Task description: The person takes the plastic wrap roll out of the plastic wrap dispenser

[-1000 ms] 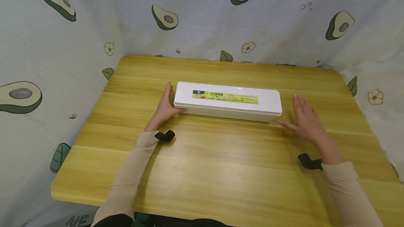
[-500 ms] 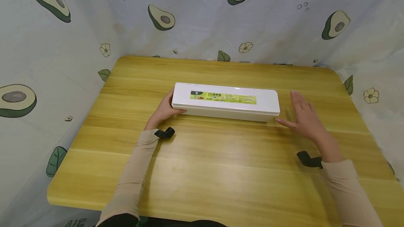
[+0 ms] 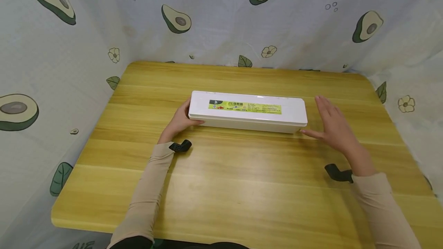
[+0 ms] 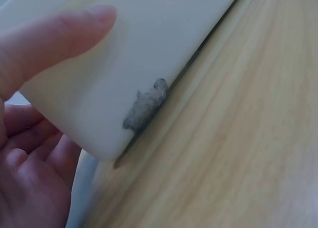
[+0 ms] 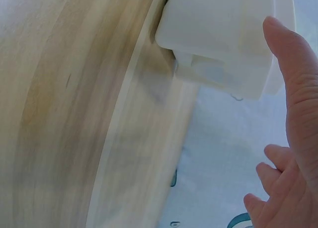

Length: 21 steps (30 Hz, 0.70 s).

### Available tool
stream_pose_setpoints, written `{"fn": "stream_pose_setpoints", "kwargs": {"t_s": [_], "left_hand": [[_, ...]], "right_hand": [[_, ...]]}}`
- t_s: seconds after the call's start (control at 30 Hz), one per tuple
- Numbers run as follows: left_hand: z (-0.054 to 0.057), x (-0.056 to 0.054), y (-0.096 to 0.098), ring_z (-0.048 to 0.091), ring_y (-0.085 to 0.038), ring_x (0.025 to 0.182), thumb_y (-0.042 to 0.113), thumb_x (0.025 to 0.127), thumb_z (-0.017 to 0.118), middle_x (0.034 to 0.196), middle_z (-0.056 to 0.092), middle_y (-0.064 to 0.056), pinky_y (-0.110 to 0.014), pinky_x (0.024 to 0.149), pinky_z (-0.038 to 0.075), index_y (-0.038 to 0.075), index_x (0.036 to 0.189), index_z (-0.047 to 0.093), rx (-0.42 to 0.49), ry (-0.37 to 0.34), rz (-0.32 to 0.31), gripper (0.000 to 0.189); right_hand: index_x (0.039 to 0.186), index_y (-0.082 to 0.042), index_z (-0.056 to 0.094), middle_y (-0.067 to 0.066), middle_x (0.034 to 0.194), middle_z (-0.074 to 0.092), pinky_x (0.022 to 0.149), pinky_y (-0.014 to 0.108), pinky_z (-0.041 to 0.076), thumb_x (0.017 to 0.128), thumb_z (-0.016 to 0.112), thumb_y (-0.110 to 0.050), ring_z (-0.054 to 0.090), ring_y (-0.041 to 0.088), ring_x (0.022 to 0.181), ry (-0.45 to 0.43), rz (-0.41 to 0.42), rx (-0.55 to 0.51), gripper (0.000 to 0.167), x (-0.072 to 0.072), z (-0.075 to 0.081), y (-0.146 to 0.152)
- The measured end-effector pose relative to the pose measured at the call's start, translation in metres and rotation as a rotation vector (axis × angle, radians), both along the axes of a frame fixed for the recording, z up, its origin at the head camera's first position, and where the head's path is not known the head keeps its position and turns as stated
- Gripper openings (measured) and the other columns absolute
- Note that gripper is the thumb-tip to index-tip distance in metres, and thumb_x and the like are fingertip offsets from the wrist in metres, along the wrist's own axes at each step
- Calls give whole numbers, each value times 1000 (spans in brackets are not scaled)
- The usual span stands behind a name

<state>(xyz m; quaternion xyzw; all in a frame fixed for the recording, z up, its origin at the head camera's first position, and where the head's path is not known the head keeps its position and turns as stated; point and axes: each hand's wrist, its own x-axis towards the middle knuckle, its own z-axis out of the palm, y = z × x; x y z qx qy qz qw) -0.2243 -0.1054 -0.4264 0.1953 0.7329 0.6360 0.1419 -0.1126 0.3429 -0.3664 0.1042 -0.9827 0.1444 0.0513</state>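
A long white cling film box (image 3: 247, 111) with a yellow-green label lies crosswise near the middle of the wooden table. My left hand (image 3: 180, 118) grips its left end, the thumb on the front face and the fingers round the end. In the left wrist view the thumb (image 4: 64, 37) lies flat on the box's pale side (image 4: 149, 44), above a grey worn patch low on it. Off the box's right end, my right hand (image 3: 335, 130) is spread, fingers straight. Its thumb (image 5: 293, 64) points at the front right corner and overlaps the box in the right wrist view.
The wooden table (image 3: 221, 187) has rounded corners, and its far edge runs behind the box. A pale curtain (image 3: 214, 22) printed with avocados hangs along the back and sides. Black camera mounts (image 3: 180, 146) sit on both wrists.
My left fingers have closed round the left end of the box. The right hand has drifted slightly left, closer to the right end, still spread. The head view has shifted a little.
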Motion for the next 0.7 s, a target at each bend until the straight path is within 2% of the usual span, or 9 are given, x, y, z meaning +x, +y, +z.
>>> {"fn": "stream_pose_setpoints", "kwargs": {"t_s": [0.1,0.33,0.47,0.7], "left_hand": [[3,2,0,39,-33,131,-9,71,74,147,36,-19,-45,110,34,6,149,21,2,-12,4,95],[-20,-11,-2,40,-29,132,-4,71,77,149,36,-12,-46,110,34,15,150,21,-5,12,26,99],[-17,-11,-1,39,-30,132,-6,71,76,149,36,-13,-46,111,33,13,150,22,5,11,18,98],[1,0,-1,40,-34,130,-10,71,73,148,34,-20,-45,108,37,5,149,21,16,2,-12,96]], "right_hand": [[152,-6,8,25,155,15,115,58,13,70,81,-30,13,42,143,20,11,10,112,-2,2,-3],[152,-7,7,25,155,15,115,58,15,69,82,-31,15,43,142,26,30,48,114,-8,7,-12],[152,-6,9,26,154,16,115,57,14,68,82,-33,15,44,142,32,44,56,114,-12,8,-16],[152,-7,8,26,154,16,114,59,16,69,81,-35,15,43,142,16,42,74,113,-14,10,-24]]}}
